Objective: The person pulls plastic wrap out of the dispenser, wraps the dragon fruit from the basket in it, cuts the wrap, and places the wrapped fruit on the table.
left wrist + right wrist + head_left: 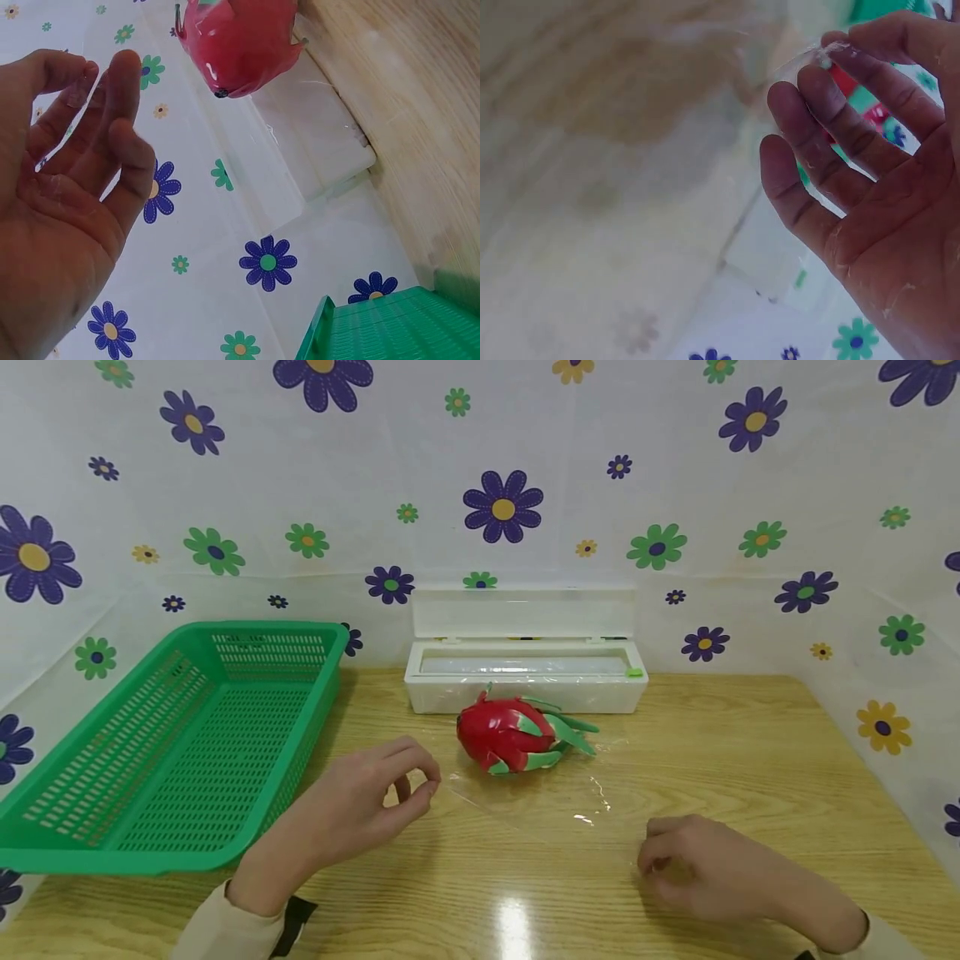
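A red dragon fruit (504, 733) with green scales lies on its side in the middle of the wooden table, its leafy end pointing right. Clear cling film (583, 817) spreads under and in front of it, showing mostly as glints. My left hand (363, 802) is left of the fruit, thumb and index finger pinching the film's near left edge. Lower right, my right hand (705, 864) pinches another edge; in the right wrist view the film (799, 64) runs from between thumb and index fingertip. Both hands are apart from the fruit.
Behind the fruit stands a white cling film dispenser (525, 695), lid raised, a roll inside and a green slider at its right end. A green perforated basket (300, 777) sits on the left, close to my left forearm. A flower-patterned cloth (555, 435) hangs behind the table.
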A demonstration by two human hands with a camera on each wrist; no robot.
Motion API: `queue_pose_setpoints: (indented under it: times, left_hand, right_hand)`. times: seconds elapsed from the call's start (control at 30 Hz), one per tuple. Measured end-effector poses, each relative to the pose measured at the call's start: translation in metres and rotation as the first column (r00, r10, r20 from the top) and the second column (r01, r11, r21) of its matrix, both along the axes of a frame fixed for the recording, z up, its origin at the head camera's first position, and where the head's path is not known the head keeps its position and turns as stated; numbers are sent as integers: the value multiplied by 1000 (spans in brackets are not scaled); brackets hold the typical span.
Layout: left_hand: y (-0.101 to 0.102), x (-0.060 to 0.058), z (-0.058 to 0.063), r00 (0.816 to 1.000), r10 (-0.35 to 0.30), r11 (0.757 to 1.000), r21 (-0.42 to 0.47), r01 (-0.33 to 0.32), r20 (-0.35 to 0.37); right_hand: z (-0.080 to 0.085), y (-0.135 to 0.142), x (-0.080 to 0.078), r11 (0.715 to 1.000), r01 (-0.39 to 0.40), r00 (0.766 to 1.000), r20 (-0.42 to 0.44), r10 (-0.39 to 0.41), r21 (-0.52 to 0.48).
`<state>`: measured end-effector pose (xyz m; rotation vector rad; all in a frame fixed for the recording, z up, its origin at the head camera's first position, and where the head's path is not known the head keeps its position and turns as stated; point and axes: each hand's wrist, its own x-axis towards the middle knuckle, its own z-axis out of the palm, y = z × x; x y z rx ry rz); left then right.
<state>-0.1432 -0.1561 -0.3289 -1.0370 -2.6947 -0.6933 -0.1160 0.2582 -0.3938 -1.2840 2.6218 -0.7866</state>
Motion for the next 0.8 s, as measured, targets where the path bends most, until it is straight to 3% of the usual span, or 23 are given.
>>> queue_pose_setpoints:
  times: [0.13, 0.33, 0.57, 0.8]
  left_hand:
    - [-3, -2, 0, 999, -40, 999, 37, 40, 5]
    - [-5, -6, 2, 998, -56, 993, 102, 54, 16]
    - [-6, -10, 0, 997, -25, 980, 195, 40, -75]
    - [-6, -18, -3, 984, 14, 965, 261, 33, -178]
  right_hand:
    - [11, 8, -2, 996, 11, 999, -49, -15, -86]
    - [27, 16, -7, 991, 89, 986, -129, -101, -96]
    - [35, 15, -11, 966, 205, 929, -278, -243, -157]
    - [36, 9, -17, 928, 293, 880, -314, -356, -231]
